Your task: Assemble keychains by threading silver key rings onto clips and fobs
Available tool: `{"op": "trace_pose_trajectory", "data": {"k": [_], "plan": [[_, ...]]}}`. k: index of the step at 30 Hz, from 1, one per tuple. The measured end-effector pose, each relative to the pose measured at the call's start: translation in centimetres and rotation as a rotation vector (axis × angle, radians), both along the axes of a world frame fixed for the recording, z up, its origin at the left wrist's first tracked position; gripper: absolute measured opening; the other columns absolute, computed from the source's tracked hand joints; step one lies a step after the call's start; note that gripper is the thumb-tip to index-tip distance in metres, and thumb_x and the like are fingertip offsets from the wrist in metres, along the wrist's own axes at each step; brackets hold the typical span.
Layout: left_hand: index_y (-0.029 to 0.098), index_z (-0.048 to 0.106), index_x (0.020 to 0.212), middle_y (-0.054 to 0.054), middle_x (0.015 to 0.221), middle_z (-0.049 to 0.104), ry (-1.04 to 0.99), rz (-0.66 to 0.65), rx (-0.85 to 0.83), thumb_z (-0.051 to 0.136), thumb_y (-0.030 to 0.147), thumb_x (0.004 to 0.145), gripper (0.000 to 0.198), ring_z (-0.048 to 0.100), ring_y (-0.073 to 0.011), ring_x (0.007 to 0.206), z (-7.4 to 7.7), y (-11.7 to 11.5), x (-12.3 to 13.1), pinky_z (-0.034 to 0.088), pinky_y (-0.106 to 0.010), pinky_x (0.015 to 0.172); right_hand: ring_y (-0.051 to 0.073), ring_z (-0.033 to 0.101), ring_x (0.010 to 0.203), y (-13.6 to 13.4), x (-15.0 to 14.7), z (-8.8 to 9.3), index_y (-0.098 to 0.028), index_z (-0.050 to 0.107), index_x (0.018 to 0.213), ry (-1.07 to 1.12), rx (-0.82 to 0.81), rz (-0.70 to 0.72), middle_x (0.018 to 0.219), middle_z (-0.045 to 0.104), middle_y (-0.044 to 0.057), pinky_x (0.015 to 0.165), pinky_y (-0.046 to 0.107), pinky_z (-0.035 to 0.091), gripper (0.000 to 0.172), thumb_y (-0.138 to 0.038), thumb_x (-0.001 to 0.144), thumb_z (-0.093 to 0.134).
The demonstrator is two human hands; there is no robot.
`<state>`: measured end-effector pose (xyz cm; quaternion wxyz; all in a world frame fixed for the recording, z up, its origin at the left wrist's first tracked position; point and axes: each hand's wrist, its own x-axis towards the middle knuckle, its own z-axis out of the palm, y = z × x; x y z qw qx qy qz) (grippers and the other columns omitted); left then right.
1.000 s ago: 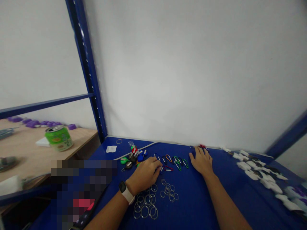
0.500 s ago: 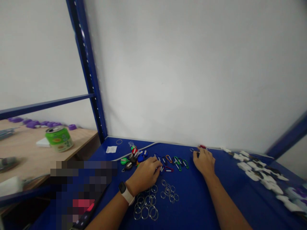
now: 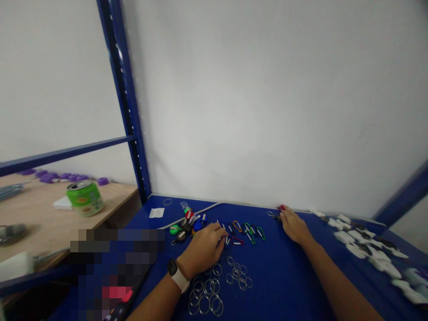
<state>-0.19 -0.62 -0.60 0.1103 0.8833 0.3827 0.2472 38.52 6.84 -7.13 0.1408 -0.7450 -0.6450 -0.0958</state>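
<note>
My left hand (image 3: 207,243), with a watch on its wrist, bends over the left end of a group of carabiners. Its curled fingertips and thumb close around a small carabiner (image 3: 228,240), partly hidden by the fingers. Orange (image 3: 237,226), green (image 3: 261,233) and red (image 3: 237,241) carabiners lie to the right. My right hand (image 3: 294,226) rests near the wall, its fingers loosely stretched beside a dark item with a metal ring (image 3: 270,214). A red item (image 3: 282,207) shows just beyond those fingertips.
Retractable key reels (image 3: 182,236) are piled left of my left hand. Large split rings (image 3: 204,305) and smaller rings (image 3: 239,270) lie nearer me. White and dark pieces (image 3: 364,243) line the right side. A green can (image 3: 85,199) stands on the wooden table; a blue post (image 3: 129,102) rises left.
My right hand has shifted right, uncovering more of the dark item and its ring, which stay in place. My left hand stays at the carabiners. The view has tilted slightly.
</note>
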Motion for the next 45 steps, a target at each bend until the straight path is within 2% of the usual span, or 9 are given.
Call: {"op": "trace_pose_trajectory", "data": {"k": [4,8,11,14,19,23,31,37,45], "plan": [[0.02,0.065,0.107,-0.007,0.103,0.065,0.015,-0.008,-0.007,0.046,0.017,0.097,0.022,0.062,-0.0213,0.099,0.0,0.0,0.0,0.05,-0.032,0.088,0.029,0.058,0.122,-2.5,-0.1,0.6,-0.01,0.058,0.13,-0.081,0.029,-0.01,0.134,0.061,0.018,0.099,0.044,0.046,0.046,-0.029,0.102,0.026],[0.02,0.066,0.107,-0.006,0.103,0.064,0.017,-0.008,-0.018,0.045,0.017,0.098,0.022,0.062,-0.021,0.099,0.2,-0.1,0.1,0.05,-0.032,0.088,0.031,0.063,0.109,-3.9,-0.3,1.6,-0.012,0.066,0.111,-0.167,0.032,-0.037,0.113,0.07,0.018,0.095,0.045,0.045,0.041,-0.028,0.101,0.029],[0.02,0.066,0.107,-0.006,0.103,0.065,0.018,-0.011,-0.021,0.045,0.017,0.098,0.023,0.062,-0.0211,0.1,0.2,-0.1,0.1,0.05,-0.032,0.088,0.03,0.061,0.115,-2.7,0.0,2.2,-0.01,0.062,0.121,-0.113,0.097,-0.084,0.122,0.067,0.018,0.099,0.043,0.043,0.039,-0.023,0.098,0.033],[0.02,0.066,0.107,-0.006,0.103,0.065,0.007,-0.006,-0.017,0.046,0.016,0.098,0.023,0.062,-0.0209,0.1,0.0,0.0,0.0,0.05,-0.032,0.089,0.026,0.049,0.133,-0.2,0.2,2.4,-0.007,0.057,0.132,-0.027,0.036,0.058,0.141,0.056,0.017,0.111,0.037,0.035,0.044,-0.023,0.098,0.033],[0.02,0.066,0.106,-0.006,0.102,0.065,-0.006,0.009,-0.013,0.045,0.015,0.098,0.023,0.062,-0.0204,0.098,0.2,0.1,-0.1,0.05,-0.032,0.087,0.024,0.063,0.114,1.5,0.5,2.4,-0.011,0.067,0.119,0.03,-0.099,0.1,0.122,0.069,0.014,0.101,0.033,0.043,0.042,-0.024,0.099,0.032],[0.02,0.066,0.107,-0.006,0.102,0.065,-0.001,-0.003,0.0,0.046,0.015,0.097,0.023,0.062,-0.0211,0.098,0.3,0.0,0.0,0.051,-0.033,0.086,0.028,0.067,0.103,-0.6,1.7,2.4,-0.009,0.071,0.106,0.034,-0.12,0.016,0.11,0.072,0.018,0.093,0.037,0.046,0.044,-0.024,0.099,0.03],[0.019,0.065,0.105,-0.006,0.103,0.065,-0.001,-0.032,0.016,0.046,0.015,0.097,0.021,0.063,-0.0224,0.099,0.0,-0.1,0.2,0.051,-0.036,0.088,0.033,0.062,0.113,-6.1,2.0,3.0,-0.014,0.068,0.119,-0.097,-0.136,-0.016,0.12,0.069,0.015,0.096,0.045,0.045,0.04,-0.03,0.095,0.041],[0.019,0.066,0.104,-0.007,0.103,0.065,-0.011,-0.028,0.009,0.046,0.015,0.096,0.021,0.063,-0.0227,0.099,0.2,-0.2,0.2,0.051,-0.036,0.089,0.035,0.048,0.13,-4.0,-1.1,3.3,-0.014,0.058,0.133,-0.189,-0.125,-0.055,0.137,0.057,0.017,0.102,0.051,0.039,0.044,-0.035,0.098,0.043],[0.019,0.066,0.106,-0.007,0.103,0.065,-0.059,-0.03,0.016,0.047,0.013,0.095,0.023,0.063,-0.0237,0.101,-0.1,0.1,-0.1,0.052,-0.037,0.09,0.036,0.057,0.114,-1.8,-2.4,3.9,-0.012,0.067,0.103,-0.132,-0.182,-0.042,0.113,0.068,0.018,0.094,0.049,0.042,0.031,-0.036,0.097,0.048]]}}
